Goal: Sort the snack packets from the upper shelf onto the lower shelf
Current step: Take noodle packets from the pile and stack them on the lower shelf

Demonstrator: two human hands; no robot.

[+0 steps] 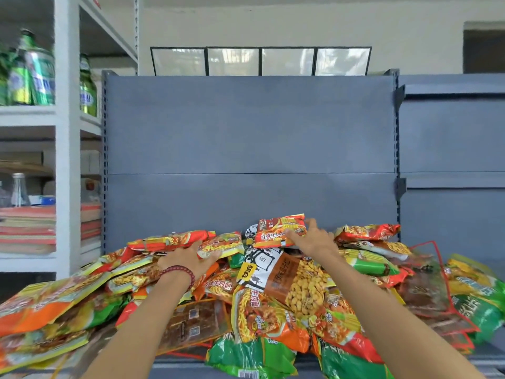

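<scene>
A red packet (278, 231) is being held at the top of the heap (273, 310) of snack packets by the right hand (314, 239), thumb over it, while a yellow packet (221, 246) left of the heap's top is being gripped by the left hand (188, 259), the heap being backed by a grey panel (246, 146).

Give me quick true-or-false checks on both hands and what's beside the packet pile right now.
1. The right hand holds an orange-red packet. True.
2. The bead bracelet sits on the right wrist. False: the bead bracelet is on the left wrist.
3. On the white rack at the left stand green bottles. True.
4. The left hand lies flat and empty. False: it grips a yellow packet.
</scene>
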